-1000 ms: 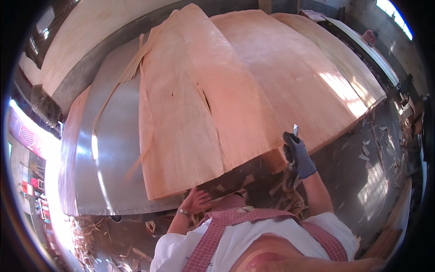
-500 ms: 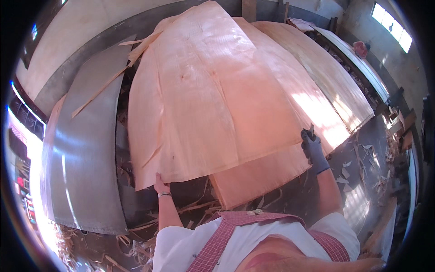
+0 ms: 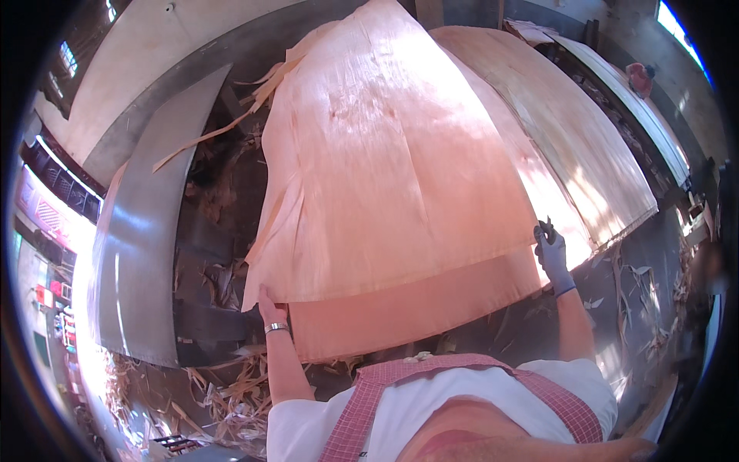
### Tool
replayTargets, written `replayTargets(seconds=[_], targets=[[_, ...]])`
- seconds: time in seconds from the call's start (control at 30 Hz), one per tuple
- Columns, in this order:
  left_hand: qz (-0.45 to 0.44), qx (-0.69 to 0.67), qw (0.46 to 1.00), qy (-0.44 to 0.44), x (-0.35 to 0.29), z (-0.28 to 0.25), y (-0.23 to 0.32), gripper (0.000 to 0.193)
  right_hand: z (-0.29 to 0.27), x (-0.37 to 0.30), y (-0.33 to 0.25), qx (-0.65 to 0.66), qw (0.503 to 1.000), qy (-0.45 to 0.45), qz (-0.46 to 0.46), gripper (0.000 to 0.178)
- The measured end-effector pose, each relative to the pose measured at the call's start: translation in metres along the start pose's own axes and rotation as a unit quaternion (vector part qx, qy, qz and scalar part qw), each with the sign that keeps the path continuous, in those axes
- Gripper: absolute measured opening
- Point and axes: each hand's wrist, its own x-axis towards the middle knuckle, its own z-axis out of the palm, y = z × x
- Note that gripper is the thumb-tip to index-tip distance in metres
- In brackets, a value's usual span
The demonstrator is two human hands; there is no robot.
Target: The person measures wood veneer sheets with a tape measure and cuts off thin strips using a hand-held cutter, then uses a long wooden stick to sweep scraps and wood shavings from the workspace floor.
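Observation:
A large, thin, pinkish wood veneer sheet (image 3: 385, 192) stretches away from me, its near edge raised. My left hand (image 3: 271, 306), bare with a metal band at the wrist, pinches the near left corner. At the near right corner, my right hand (image 3: 551, 252) wears a grey glove and is closed on the sheet's edge. A small dark object (image 3: 546, 228) sticks up from those gloved fingers; its kind is unclear. Beneath the held sheet, another veneer sheet (image 3: 408, 312) shows along the near side. The held sheet's left edge is split and rippled.
A smooth grey panel (image 3: 142, 254) stands to the left. Paler veneer sheets (image 3: 562, 123) lie to the right. Wood scraps (image 3: 239, 396) litter the floor near me and at right. A narrow strip (image 3: 200, 138) juts left from the sheet. A blurred reddish shape (image 3: 639, 79) is at far right.
The held sheet's near left corner has shifted right, drawing its left side inward and uncovering dark floor there. More of the sheet beneath now shows. My view has turned slightly left.

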Motion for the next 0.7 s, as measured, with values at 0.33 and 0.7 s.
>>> replayTargets(seconds=[0.33,0.7], targets=[[0.102,0.072,0.990,0.066,0.016,0.043,-0.081,0.021,-0.050,0.118,0.068,-0.062,0.997,-0.004,-0.040,0.040],[0.134,0.224,0.950,0.170,-0.073,0.027,-0.161,0.032,-0.091,0.118,0.164,-0.193,0.981,0.012,-0.006,0.044]])
